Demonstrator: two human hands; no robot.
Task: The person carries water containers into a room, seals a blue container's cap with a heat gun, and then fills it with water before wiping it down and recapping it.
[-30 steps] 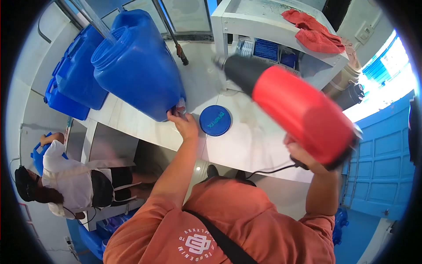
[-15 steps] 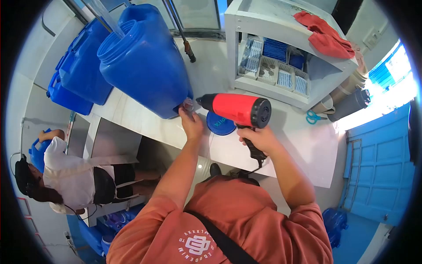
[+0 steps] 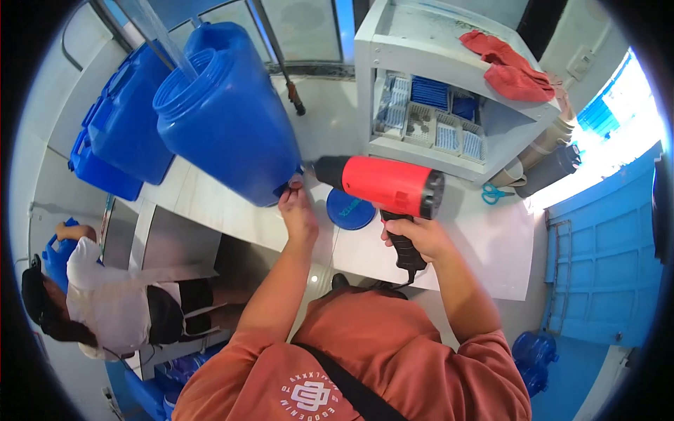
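My right hand is wrapped round the black handle of a red heat gun. The gun's dark nozzle points left, at the lower corner of a large blue water container. At that corner, my left hand pinches a small clear plastic piece, close to the nozzle's tip. What lies behind the fingers is partly hidden. A stream of water enters the container's open mouth. A round blue lid with lettering lies flat on the counter beneath the gun.
More blue containers stand at left. A white shelf unit holds baskets of packets, with a red cloth on top. Teal scissors lie beside a dark tumbler. Another person handles a blue jug at left.
The heat gun has shifted slightly right and down, with its nozzle still by the container's corner. My left hand sits slightly lower, its fingers closer round the plastic piece. The whole view has shifted slightly.
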